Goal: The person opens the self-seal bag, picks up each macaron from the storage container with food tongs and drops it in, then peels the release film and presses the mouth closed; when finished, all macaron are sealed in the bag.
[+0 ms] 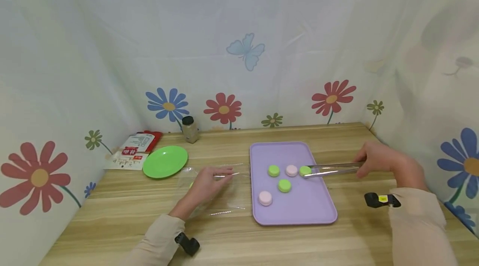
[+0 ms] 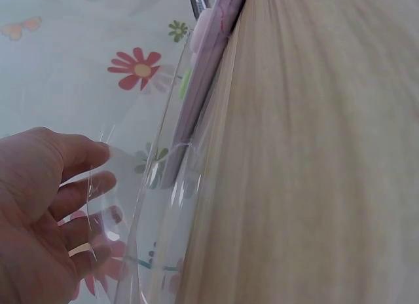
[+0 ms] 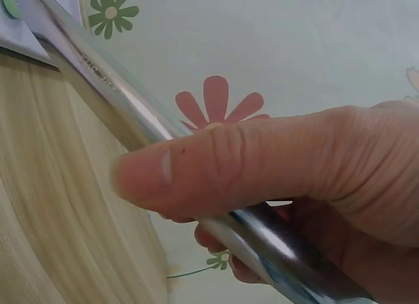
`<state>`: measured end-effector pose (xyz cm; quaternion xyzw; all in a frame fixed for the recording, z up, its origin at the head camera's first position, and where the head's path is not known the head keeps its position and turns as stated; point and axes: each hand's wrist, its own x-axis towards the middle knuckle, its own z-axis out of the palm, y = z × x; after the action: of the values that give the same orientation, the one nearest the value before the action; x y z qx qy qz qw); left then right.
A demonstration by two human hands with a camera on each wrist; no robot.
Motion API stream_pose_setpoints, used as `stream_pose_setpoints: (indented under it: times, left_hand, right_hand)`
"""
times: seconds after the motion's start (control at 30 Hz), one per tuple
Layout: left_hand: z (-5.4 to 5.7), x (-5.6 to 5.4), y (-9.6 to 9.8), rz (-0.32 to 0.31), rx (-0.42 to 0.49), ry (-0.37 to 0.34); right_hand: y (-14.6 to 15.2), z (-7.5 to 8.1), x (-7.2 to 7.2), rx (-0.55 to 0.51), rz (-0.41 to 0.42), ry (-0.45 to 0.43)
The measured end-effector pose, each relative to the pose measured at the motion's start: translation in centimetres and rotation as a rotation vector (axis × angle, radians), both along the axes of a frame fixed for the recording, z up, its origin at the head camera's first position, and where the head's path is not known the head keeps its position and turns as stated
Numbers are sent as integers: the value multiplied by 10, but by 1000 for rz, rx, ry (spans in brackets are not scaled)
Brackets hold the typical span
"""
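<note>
My right hand (image 1: 383,162) grips a pair of metal tongs (image 1: 338,168), the thumb pressed along one arm in the right wrist view. The tongs' tips are at a green macaron (image 1: 304,171) on the right side of a purple tray (image 1: 295,214). Beside it lie a pink macaron (image 1: 291,170), two more green ones and another pink macaron (image 1: 265,198). Left of the tray, my left hand (image 1: 207,185) holds the mouth edge of a clear plastic bag (image 1: 224,205), its film over the fingers in the left wrist view. A bit of green shows beside that hand, mostly hidden.
A green plate (image 1: 165,162) sits at the back left, against a red and white packet (image 1: 136,149). Behind it stands a small jar (image 1: 190,130) with a black lid. A printed curtain (image 1: 243,16) encloses the wooden table (image 1: 224,245) at the back and sides.
</note>
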<state>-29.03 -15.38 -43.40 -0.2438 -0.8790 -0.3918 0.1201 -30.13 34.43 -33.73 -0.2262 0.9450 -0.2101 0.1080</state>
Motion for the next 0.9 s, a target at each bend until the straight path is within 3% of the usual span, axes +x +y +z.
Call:
stream_pose_setpoints:
  times: [0.37, 0.53, 0.63, 0.77, 0.9]
  left_hand:
    - [3, 2, 2, -1, 23, -13]
    - [3, 1, 1, 3, 24, 2]
    - [3, 2, 1, 16, 23, 10]
    - [3, 3, 3, 28, 47, 36]
    - [1, 5, 6, 22, 104, 65]
  right_hand:
    - [-14, 22, 14, -41, -31, 69]
    - [-50, 29, 18, -3, 79, 171]
    - [-81, 24, 15, 6, 175, 199]
    - [-129, 7, 10, 22, 220, 172]
    - [-176, -13, 4, 34, 283, 238]
